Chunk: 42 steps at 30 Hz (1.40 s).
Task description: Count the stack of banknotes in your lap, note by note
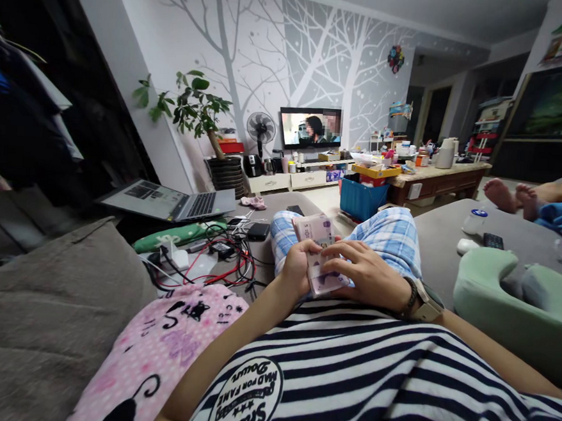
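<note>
A stack of purple banknotes (318, 229) marked with a 5 is held above my lap, over blue plaid trousers (395, 234). My left hand (300, 263) grips the stack along its left side, thumb lying on top. Across the stack's right side rests my right hand (366, 268), its fingers spread over the face of the top note. Its thumb is partly hidden. A dark bracelet (410, 295) and a watch (428, 304) circle the right wrist.
On the left are an open laptop (171, 199), tangled cables (239, 259) and a pink cushion (181, 332). A green neck pillow (487, 289), a remote (494, 241) and a jar (475, 222) lie right. Another person's bare feet (513, 196) rest further back.
</note>
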{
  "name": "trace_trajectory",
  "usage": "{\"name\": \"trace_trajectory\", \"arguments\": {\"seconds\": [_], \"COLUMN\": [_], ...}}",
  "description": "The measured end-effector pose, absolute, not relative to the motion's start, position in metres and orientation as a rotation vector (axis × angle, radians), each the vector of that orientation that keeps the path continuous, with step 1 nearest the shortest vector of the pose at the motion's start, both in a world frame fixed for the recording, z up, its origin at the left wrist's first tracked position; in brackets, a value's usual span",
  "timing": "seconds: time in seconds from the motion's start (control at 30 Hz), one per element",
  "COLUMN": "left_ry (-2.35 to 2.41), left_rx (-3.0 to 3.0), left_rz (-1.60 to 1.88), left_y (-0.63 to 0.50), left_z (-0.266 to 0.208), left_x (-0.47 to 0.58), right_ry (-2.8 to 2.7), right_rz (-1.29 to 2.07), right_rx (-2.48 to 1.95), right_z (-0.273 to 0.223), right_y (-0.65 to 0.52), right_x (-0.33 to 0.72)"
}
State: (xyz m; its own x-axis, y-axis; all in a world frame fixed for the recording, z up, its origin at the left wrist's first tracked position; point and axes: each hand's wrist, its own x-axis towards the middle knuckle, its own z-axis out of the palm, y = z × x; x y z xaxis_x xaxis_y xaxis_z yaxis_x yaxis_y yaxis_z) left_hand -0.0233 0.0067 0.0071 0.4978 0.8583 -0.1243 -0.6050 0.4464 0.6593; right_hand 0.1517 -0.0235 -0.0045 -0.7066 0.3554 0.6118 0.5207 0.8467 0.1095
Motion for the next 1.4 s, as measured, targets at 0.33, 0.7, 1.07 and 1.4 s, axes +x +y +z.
{"name": "trace_trajectory", "arguments": {"seconds": [0.33,0.7,1.07,1.4], "left_ry": [0.533,0.543,0.576,0.567], "left_rx": [0.544,0.520,0.582,0.607], "left_rz": [0.994,1.095,1.081,1.054], "left_y": [0.0027,0.0014,0.0034,0.0030], "left_z": [0.0098,0.0095,0.0062,0.0072], "left_x": [-0.0184,-0.0161,-0.0170,-0.0176], "right_ry": [-2.452,-2.394,-2.360,-2.378], "right_rz": [-0.338,-0.381,-0.341,-0.387], "right_rx": [-0.651,-0.681,-0.691,-0.663], "right_z": [-0.0005,-0.0029,-0.0061,-0.0046], "right_y": [-0.0237,-0.0230,-0.0200,-0.0212], "right_x": [0.1519,0.1493,0.1487,0.1495]}}
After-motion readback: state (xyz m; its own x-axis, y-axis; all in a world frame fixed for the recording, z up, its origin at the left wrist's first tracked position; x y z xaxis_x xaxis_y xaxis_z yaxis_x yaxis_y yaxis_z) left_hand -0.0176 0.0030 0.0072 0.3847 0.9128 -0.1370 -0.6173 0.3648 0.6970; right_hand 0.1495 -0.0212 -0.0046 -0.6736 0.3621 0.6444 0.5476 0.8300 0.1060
